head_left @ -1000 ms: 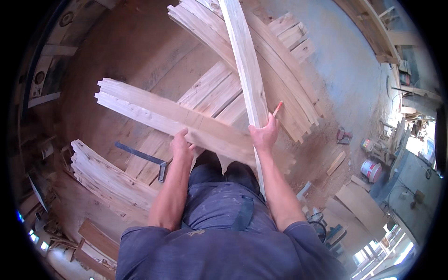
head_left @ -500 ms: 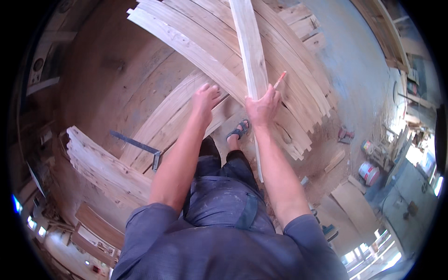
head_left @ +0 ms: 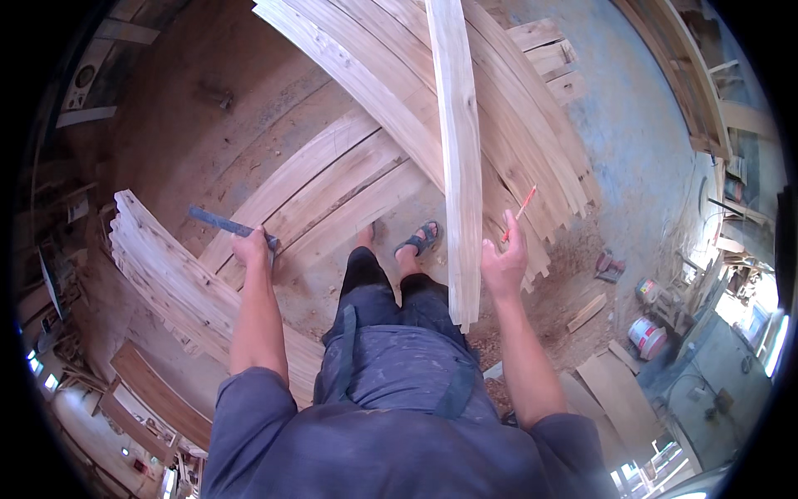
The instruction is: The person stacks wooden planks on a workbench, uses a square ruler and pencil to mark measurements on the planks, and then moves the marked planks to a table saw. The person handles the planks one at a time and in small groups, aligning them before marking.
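Observation:
My left hand [head_left: 252, 247] is closed on a dark try square [head_left: 220, 221], gripping it near the corner. The square's long blade points away to the left, above several planks. A red pencil [head_left: 529, 202] sticks up from my right hand [head_left: 505, 259], held by the fingers. That hand is just right of a long pale board [head_left: 461, 166], apart from it. The board lies lengthwise over a fanned stack of planks [head_left: 519, 125], its near end reaching toward my body.
Other planks [head_left: 332, 175] lie crosswise under the stack. A rough-edged pile of boards [head_left: 166, 266] stands at left. On the floor at right are a red tool [head_left: 609, 267], a wood offcut [head_left: 587, 313] and a white-and-red bucket [head_left: 647, 337]. My sandalled foot [head_left: 421, 239] is near the board.
My left hand has moved left and taken hold of the try square. My right hand has let go of the pale board and shifted right and nearer, keeping the pencil.

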Available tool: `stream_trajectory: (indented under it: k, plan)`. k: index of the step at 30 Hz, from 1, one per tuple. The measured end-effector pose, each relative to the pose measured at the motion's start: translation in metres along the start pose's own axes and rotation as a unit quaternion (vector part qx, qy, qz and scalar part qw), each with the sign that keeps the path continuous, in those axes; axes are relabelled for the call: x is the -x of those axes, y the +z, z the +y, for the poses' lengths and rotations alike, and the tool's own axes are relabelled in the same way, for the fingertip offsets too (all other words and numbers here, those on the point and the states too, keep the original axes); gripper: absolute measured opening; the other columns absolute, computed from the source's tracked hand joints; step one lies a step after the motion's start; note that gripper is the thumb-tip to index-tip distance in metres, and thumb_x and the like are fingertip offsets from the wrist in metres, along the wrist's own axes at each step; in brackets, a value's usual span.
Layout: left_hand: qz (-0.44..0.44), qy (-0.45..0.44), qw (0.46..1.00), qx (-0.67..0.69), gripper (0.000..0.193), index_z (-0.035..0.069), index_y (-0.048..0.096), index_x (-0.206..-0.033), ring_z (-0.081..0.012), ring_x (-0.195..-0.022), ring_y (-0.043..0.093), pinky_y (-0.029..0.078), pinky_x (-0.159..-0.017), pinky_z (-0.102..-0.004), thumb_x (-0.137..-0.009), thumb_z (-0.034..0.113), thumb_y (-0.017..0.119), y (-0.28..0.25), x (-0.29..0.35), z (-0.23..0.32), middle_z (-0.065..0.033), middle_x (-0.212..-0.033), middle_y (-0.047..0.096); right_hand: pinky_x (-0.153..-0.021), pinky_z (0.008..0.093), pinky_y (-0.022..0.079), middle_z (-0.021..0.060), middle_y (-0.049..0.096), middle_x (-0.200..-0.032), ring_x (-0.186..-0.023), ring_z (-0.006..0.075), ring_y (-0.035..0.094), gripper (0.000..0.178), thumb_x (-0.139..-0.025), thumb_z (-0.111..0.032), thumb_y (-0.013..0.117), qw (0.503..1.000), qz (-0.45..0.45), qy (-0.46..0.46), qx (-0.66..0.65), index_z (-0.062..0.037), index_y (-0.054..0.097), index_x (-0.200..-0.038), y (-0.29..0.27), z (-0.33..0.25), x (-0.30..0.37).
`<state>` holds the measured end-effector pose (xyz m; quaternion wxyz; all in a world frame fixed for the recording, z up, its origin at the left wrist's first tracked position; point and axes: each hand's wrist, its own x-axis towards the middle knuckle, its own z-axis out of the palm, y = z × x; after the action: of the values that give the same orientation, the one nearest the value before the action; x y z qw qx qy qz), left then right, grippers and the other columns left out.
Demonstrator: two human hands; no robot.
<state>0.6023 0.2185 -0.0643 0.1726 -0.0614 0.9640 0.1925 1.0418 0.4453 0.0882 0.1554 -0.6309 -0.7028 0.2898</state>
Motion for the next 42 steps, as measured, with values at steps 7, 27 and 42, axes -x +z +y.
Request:
stream_trajectory:
  k: [7, 27, 42]
  plan:
    - [-0.074, 0.080, 0.990, 0.088, 0.024, -0.002, 0.068, -0.091, -0.0321, -0.079, 0.067, 0.050, -0.067, -0.0417, -0.073, 0.012, 0.063, -0.013, 0.045, 0.048, -0.0195, -0.088, 0.069, -0.100, 0.0437, 0.045, 0.0175, 0.062, -0.124, -0.116, 0.0358, 0.057, 0.051, -0.078, 0.000, 0.063, 0.998, 0.030, -0.013, -0.055, -0.0014, 0.055, -0.129, -0.028, -0.009, 0.035]
    - [-0.456, 0.476, 0.742, -0.121, 0.023, -0.003, 0.071, -0.097, -0.0150, -0.075, 0.057, 0.047, -0.072, -0.0288, -0.075, -0.001, 0.062, -0.022, 0.178, 0.308, -0.0042, -0.079, 0.067, -0.051, 0.0240, 0.047, 0.0108, 0.070, -0.085, -0.064, 0.0104, 0.061, 0.024, -0.084, 0.008, 0.066, 0.868, -0.043, 0.087, -0.487, -0.0015, 0.057, -0.105, -0.022, -0.010, -0.133]
    - [-0.591, -0.074, 0.608, 0.525, 0.033, 0.001, 0.053, -0.121, -0.0206, -0.065, 0.061, 0.044, -0.050, -0.0273, -0.093, 0.011, 0.065, 0.087, 0.235, 0.303, -0.0160, -0.095, 0.064, -0.058, 0.0220, 0.050, 0.0079, 0.068, -0.086, -0.071, 0.0079, 0.061, 0.021, -0.087, 0.005, 0.065, 0.847, -0.058, 0.108, -0.517, -0.0009, 0.057, -0.105, 0.044, -0.081, -0.191]
